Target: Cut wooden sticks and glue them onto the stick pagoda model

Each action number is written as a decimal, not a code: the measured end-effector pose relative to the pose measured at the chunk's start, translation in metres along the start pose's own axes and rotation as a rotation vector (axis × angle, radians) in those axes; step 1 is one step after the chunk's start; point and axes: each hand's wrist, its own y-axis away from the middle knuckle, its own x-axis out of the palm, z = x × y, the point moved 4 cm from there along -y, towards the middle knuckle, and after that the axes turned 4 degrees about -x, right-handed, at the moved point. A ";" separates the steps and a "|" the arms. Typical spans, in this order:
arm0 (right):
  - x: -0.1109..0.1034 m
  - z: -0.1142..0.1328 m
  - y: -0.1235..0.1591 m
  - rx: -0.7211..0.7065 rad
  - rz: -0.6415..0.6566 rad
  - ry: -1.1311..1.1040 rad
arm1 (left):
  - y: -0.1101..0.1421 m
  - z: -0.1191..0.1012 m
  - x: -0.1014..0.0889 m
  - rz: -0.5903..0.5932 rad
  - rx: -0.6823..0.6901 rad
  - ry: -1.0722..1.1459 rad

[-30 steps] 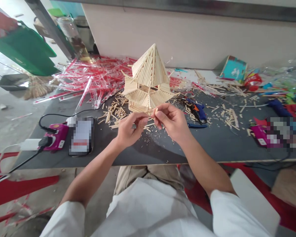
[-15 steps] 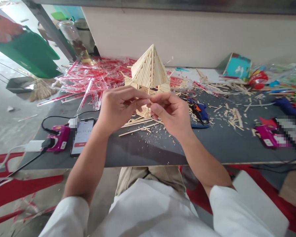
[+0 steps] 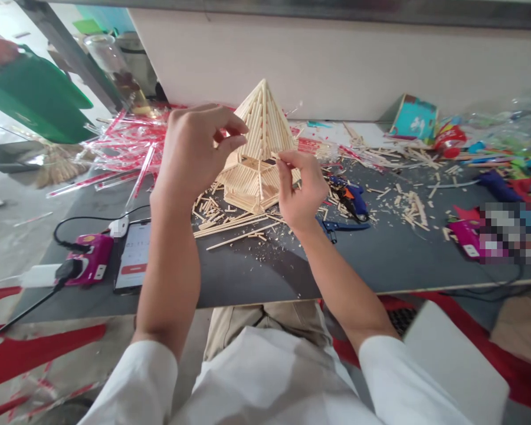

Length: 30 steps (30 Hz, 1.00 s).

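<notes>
A pagoda-like model (image 3: 265, 127) built of thin wooden sticks stands on the dark table, its pointed roof above a flared lower tier. My left hand (image 3: 197, 147) is raised at the roof's left side, thumb and fingers apart with nothing visible between them; whether it touches the roof I cannot tell. Against the model's right side, at the level of the roof's lower edge, my right hand (image 3: 304, 189) pinches a short wooden stick (image 3: 275, 155) between thumb and forefinger. Longer wooden sticks (image 3: 232, 227) and cut bits lie in front of the model.
Red-and-clear plastic wrappers (image 3: 128, 144) heap at the back left. A phone (image 3: 133, 254) and a magenta power strip (image 3: 91, 257) with cables lie at the left. Right of the model are pliers (image 3: 351, 200) and a dark blue tool (image 3: 347, 226). Wood scraps (image 3: 413, 209) spread further right.
My hands, earlier together in front of the model, have parted. The left rose to the roof's left side; the right shifted slightly to the right edge with the short stick.
</notes>
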 end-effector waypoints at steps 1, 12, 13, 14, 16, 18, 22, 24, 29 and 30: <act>0.001 -0.002 0.003 -0.019 0.013 0.027 | 0.000 0.001 0.000 -0.005 -0.005 -0.026; 0.013 -0.010 0.020 -0.070 0.058 0.128 | 0.004 0.001 0.012 0.117 -0.083 -0.102; 0.013 -0.009 0.020 -0.090 0.042 0.132 | 0.004 0.002 0.012 0.120 -0.086 -0.105; 0.013 -0.008 0.020 -0.110 0.028 0.131 | 0.004 0.002 0.013 0.123 -0.088 -0.108; 0.013 -0.005 0.020 -0.145 0.016 0.130 | 0.003 0.002 0.014 0.127 -0.096 -0.105; 0.013 -0.004 0.021 -0.161 0.020 0.151 | 0.003 0.002 0.014 0.136 -0.102 -0.093; 0.015 -0.005 0.025 -0.174 0.030 0.209 | 0.002 0.002 0.014 0.167 -0.115 -0.082; 0.017 -0.005 0.026 -0.184 0.032 0.222 | 0.002 0.002 0.014 0.180 -0.123 -0.082; 0.019 -0.003 0.027 -0.181 0.094 0.246 | 0.004 0.003 0.014 0.167 -0.104 -0.120; 0.019 -0.002 0.028 -0.184 0.093 0.250 | 0.005 0.004 0.014 0.165 -0.105 -0.123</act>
